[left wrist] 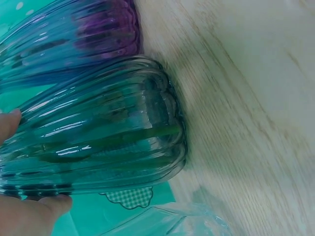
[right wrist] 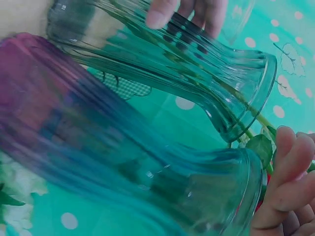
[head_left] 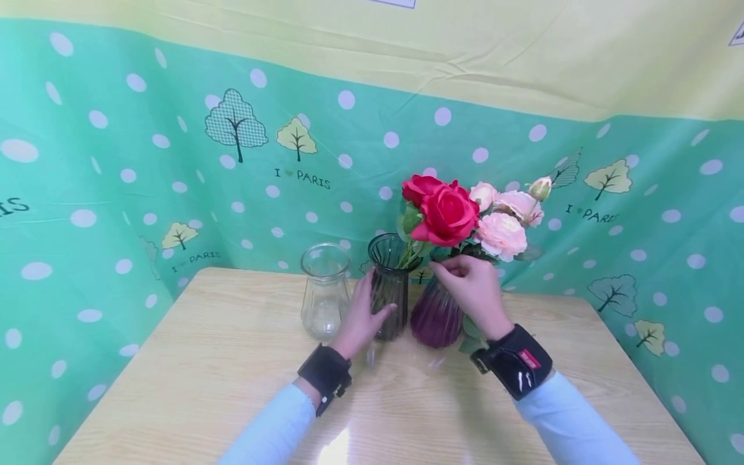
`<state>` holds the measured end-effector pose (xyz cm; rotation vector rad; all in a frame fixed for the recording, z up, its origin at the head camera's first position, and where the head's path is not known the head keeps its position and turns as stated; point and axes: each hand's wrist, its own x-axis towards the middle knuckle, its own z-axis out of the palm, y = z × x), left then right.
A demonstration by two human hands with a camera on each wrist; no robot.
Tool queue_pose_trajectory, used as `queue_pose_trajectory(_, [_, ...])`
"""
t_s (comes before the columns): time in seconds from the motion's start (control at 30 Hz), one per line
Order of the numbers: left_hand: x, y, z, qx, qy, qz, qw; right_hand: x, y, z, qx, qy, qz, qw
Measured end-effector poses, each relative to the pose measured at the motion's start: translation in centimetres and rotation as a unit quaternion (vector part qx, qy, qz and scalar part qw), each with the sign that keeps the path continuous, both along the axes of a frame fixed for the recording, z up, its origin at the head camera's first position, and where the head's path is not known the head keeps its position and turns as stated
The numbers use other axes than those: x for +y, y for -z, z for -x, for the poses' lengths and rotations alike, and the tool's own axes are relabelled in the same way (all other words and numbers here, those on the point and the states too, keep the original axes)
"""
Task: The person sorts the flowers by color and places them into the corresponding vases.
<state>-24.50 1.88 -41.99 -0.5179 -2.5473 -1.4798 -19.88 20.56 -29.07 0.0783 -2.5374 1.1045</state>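
My left hand [head_left: 363,316] holds the body of a dark grey ribbed glass vase [head_left: 391,297], fingers on one side and thumb on the other. Red roses [head_left: 447,213] lean out of it to the right, their green stems [right wrist: 236,98] showing through the glass. My right hand [head_left: 473,290] is at the rim of a purple-and-blue glass vase [head_left: 436,316], fingers bent, below the red blooms. What lies between its fingertips is hidden. Pink flowers [head_left: 502,234] rise behind this hand; where their stems end cannot be made out.
A clear glass vase [head_left: 324,303] stands left of the dark one on the wooden table [head_left: 192,387]. Green leaves [head_left: 472,345] lie low beside the purple vase. Behind the table hangs a green dotted cloth [head_left: 192,155].
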Motion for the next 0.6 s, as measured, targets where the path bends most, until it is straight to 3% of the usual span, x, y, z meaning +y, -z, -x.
queue_pose_trajectory(0.27, [-0.1, -0.3, 0.1, 0.003, 0.002, -0.003, 1.0, 2.7, 0.8, -2.5, -0.039, 0.001, 0.025, 0.999])
queue_pose_trajectory(0.6, [-0.2, -0.4, 0.0, 0.009, -0.006, -0.013, 0.9999, 6.4, 2.4, -3.7, -0.074, 0.036, 0.023, 0.996])
